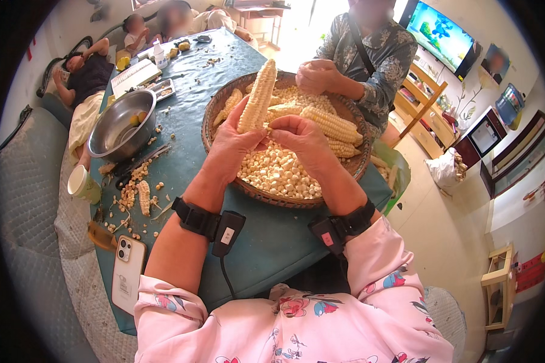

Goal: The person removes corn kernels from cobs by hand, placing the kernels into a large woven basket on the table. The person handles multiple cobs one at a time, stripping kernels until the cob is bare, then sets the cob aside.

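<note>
My left hand (230, 147) grips an ear of pale corn (258, 97) by its lower end, its tip pointing up. The thumb and forefinger of my right hand (306, 140) pinch at the bottom of that ear; their tips partly hide what lies between them. Both hands are over a round woven basket (281, 203). Loose kernels (279, 172) cover the near part of the basket. Whole ears of corn (331, 125) lie to the right of my right hand, and another ear (228, 107) leans at the left rim.
Across the basket, a person's hands (320, 77) are held together above more kernels. Left on the blue-green tablecloth (186, 136) are a steel bowl (122, 125), scissors (141, 168), a paper cup (84, 183), a stripped cob (143, 198) and a phone (128, 274). A green bag (395, 170) hangs right.
</note>
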`<state>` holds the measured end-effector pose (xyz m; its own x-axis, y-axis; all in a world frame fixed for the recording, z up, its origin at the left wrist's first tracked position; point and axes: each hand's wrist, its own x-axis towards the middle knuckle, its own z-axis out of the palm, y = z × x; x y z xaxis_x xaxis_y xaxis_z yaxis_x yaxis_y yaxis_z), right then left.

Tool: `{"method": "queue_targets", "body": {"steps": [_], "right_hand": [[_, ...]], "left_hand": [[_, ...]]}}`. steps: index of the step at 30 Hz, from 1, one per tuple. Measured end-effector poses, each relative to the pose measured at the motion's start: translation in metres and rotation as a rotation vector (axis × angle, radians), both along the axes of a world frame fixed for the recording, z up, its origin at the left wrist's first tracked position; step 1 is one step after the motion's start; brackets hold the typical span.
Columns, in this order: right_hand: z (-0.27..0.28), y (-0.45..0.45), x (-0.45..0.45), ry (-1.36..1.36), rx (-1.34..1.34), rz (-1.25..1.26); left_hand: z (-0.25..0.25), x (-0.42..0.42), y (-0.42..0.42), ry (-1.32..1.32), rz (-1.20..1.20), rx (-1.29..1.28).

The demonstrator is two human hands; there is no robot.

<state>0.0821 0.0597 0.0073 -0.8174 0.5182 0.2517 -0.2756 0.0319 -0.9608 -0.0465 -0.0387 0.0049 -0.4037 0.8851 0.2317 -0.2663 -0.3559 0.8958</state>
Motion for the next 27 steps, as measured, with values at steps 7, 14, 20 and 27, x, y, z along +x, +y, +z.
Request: {"method": "queue_targets", "body": {"steps": [7,14,20,27], "right_hand": [[0.0016,-0.003,-0.0024,-0.027,0.041,-0.062],[-0.0005,-0.0005,-0.0025,-0.028,0.045,-0.075],[0.0029,-0.004,-0.001,-0.036,0.028,-0.098],[0.0024,-0.0051,-0.0036,-0.029,0.026,-0.117]], "left_hand": [[0.0006,0.0007,0.0,-0.002,0.013,0.001],[-0.0002,-0.0009,0.0002,-0.029,-0.011,0.005],[-0.001,-0.0006,0.0013,-0.008,0.023,0.006],[0.0002,0.0018,0.001,0.011,0.069,-0.006]]}}
